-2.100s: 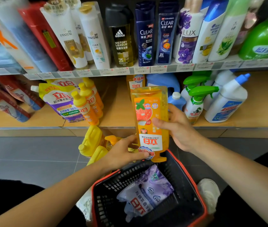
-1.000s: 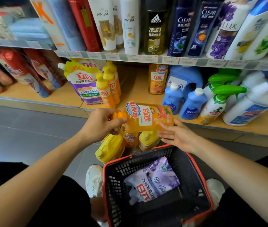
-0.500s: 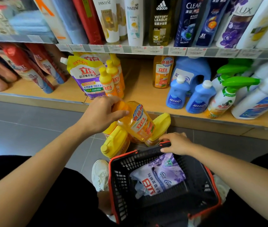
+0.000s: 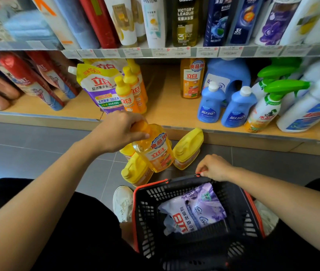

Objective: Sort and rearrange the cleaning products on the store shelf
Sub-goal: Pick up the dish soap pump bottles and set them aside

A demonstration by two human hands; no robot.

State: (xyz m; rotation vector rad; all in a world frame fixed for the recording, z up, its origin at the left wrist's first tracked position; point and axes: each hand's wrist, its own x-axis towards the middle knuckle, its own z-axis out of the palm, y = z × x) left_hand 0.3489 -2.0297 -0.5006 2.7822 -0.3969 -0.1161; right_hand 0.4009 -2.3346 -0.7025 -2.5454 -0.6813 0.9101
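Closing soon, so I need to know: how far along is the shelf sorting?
Done: one orange bottle stands on the lower shelf. In hand: the left hand grips an orange detergent bottle by its top; the right hand holds the basket by its rim. Left: yellow jugs on the floor and a purple pouch in the basket.

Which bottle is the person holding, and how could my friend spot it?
Find the bottom wooden shelf, then the floor just before it, beyond the black basket. A cluster of yellow jugs sits there, with the orange bottle among them. It alone is see-through, and the left hand grips its top.
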